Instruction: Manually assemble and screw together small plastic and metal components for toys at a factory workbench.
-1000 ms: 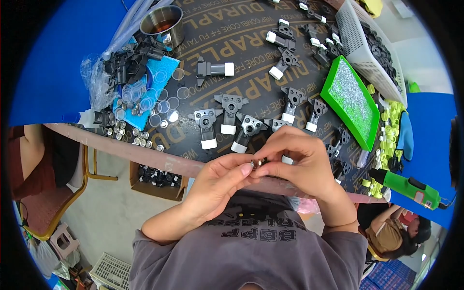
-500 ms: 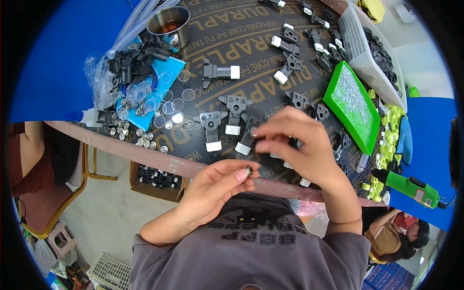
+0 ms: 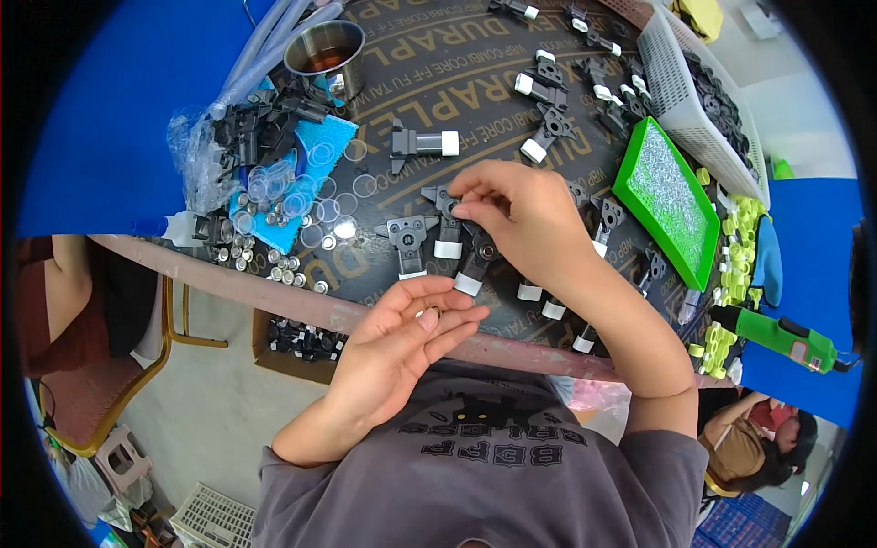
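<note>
My left hand (image 3: pixel 393 342) is palm up near the table's front edge, thumb and fingers closed on a small metal ring (image 3: pixel 434 311), mostly hidden. My right hand (image 3: pixel 525 215) reaches over a black plastic part with a white end (image 3: pixel 447 224). Its thumb and fingertips pinch at that part's winged head; whatever they hold is too small to make out. Just right of it lies a similar black part (image 3: pixel 477 262), a coppery ring showing in its hole. Another black part (image 3: pixel 406 239) lies to the left, its hole dark.
More black parts (image 3: pixel 548 132) lie at the right and back. A green tray of small metal pieces (image 3: pixel 702 267), a white basket (image 3: pixel 662 64) and a green power screwdriver (image 3: pixel 781 341) are on the right. Clear rings (image 3: pixel 364 186), metal caps (image 3: pixel 276 258) and a steel cup (image 3: pixel 297 62) sit left.
My right hand has moved left, from over the right-hand black part to the middle one. My left hand has shifted slightly left, and the metal ring in it now shows less.
</note>
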Action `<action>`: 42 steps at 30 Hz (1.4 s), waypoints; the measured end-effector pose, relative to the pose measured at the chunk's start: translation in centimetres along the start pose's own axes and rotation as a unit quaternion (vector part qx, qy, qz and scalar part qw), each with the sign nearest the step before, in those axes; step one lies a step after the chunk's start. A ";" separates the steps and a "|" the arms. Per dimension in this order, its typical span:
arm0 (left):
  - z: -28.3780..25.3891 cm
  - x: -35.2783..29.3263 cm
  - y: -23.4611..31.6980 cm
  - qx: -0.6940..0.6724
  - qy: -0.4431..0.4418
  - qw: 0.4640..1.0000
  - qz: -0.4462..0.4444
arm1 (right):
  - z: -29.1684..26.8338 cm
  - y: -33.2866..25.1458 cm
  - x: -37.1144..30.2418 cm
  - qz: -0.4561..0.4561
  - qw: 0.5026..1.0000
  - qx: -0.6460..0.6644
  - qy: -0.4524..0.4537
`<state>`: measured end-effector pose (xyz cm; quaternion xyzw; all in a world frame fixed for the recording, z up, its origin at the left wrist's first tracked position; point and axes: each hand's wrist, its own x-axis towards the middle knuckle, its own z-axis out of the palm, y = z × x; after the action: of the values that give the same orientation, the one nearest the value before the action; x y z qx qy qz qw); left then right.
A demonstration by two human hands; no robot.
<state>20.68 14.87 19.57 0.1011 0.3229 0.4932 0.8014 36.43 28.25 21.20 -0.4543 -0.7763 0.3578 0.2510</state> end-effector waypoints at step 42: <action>-2.3 -1.0 -1.2 -0.056 -0.027 0.993 0.096 | 1.9 -1.1 0.4 -0.137 0.990 0.004 0.021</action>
<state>19.81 13.09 17.59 0.0994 0.2618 0.5823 0.7632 34.35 27.58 20.86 -0.3498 -0.8242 0.3134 0.3163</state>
